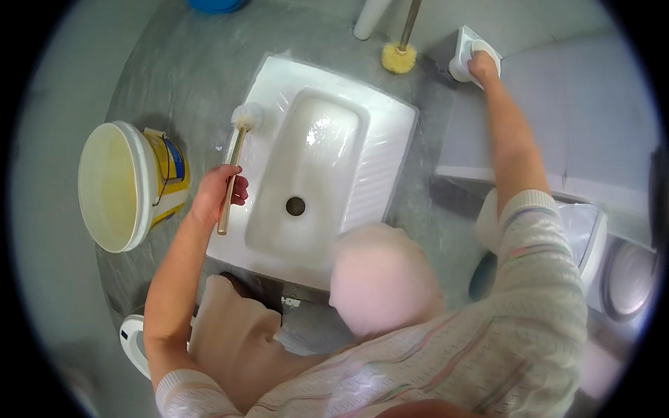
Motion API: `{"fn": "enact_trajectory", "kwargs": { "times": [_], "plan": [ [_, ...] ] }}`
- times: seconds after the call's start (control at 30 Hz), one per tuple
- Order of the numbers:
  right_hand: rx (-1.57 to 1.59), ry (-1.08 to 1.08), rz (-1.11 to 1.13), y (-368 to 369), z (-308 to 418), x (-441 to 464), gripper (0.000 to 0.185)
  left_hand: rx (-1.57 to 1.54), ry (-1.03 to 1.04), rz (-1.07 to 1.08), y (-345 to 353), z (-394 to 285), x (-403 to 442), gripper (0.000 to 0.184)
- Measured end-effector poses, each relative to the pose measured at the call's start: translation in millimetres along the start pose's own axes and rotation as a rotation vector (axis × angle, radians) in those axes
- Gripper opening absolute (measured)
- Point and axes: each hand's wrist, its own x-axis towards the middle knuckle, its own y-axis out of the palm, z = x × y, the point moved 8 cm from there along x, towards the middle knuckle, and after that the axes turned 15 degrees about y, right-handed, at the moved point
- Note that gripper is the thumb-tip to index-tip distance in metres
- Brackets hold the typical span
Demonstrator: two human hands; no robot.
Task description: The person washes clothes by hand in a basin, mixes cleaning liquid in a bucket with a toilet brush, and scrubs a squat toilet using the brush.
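My left hand (pixel 221 194) is closed around the handle of a toilet brush (pixel 235 171). The brush's white bristle head rests at the left rim of the white squat toilet (pixel 380 150). Up at the right, my right hand (pixel 482 67) reaches to a white round object (pixel 465 64) in the corner of a grey ledge, its fingers against it. What exactly that object is, and how the fingers sit on it, is partly hidden. A dark drain hole shows in the basin, and the basin looks wet.
A white and yellow bucket (pixel 143 184) stands at the left. Behind the toilet are a yellow-headed brush (pixel 398 58) and a white pipe (pixel 371 19). A blue object (pixel 216 5) lies at the top edge. The grey ledge (pixel 516 132) fills the right, with a white bin (pixel 582 230) below.
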Motion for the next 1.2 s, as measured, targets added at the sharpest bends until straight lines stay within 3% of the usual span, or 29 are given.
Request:
{"fn": "enact_trajectory", "kwargs": {
  "times": [0.4,0.67,0.77,0.93,1.0,1.07,1.2],
  "plan": [
    [-0.156,-0.018,-0.188,-56.0,-3.0,-21.3,0.03,0.056,0.052,0.061,-6.6,-11.7,-9.0,0.017],
    [-0.136,-0.246,-0.263,-150.6,86.3,-103.7,0.028,0.267,0.131,0.191,-12.7,-27.2,-9.1,0.012],
    [-0.035,-0.421,-0.068,-148.7,126.4,-143.9,0.027,0.414,0.221,0.225,-12.9,-25.9,-2.0,0.009],
    [0.358,-0.643,0.562,-66.3,193.1,-207.4,0.026,0.905,0.426,0.189,-19.9,-23.5,6.5,0.018],
    [0.364,-0.697,0.754,-31.1,219.1,-244.7,0.026,1.066,0.543,0.167,-21.9,-19.6,8.5,0.021],
    [0.16,-0.725,0.84,-22.4,242.8,-290.8,0.024,1.21,0.635,0.15,-18.0,-17.1,4.2,0.023],
    [0.274,-0.618,1.241,37.2,262.9,-327.6,0.024,1.26,0.401,0.238,-13.1,0.6,-3.4,0.021]
  ]
}}
